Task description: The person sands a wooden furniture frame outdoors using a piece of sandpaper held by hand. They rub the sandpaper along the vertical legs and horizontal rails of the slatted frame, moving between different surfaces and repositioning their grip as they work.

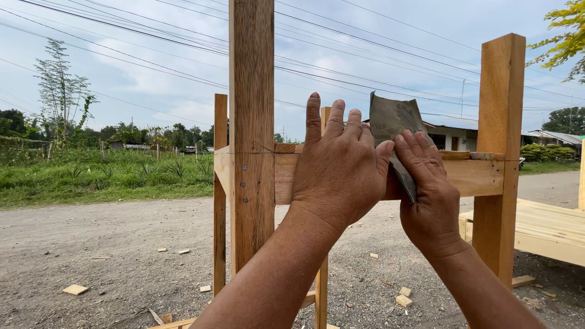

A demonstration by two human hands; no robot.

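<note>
- Left hand (338, 167) lies flat on the wooden rail (475, 173), fingers (334, 122) pressed together and pointing to 12 o'clock, palm covering the rail's middle stretch.
- Right hand (426, 189) sits just beside it at 3 o'clock; its fingers lie close together and press a sheet of sandpaper (390, 122) against the rail. The thumb is hidden, so I cannot tell whether it pinches the sheet from behind.
- Sandpaper: grey-brown, bent over the rail's top edge, its upper half standing free toward 12 o'clock, its lower edge trapped under the right fingers.
- The rail runs level between two upright posts: a near post (251, 134) at 9 o'clock of the hands, with screw heads showing, and a far post (499, 152) at 3 o'clock. A thinner back post (220, 183) stands behind the near one.
- Judgement on doing the sanding well: keep the left hand steadying the frame, lay the sheet flat rather than creased, stroke along the grain with even pressure, and ease off at the corners so they are not rounded unevenly.
- Surroundings: gravel ground (91, 244) with wood offcuts (75, 289) scattered about; a pale slatted bench (548, 228) at 4 o'clock; grass, trees and houses beyond.
</note>
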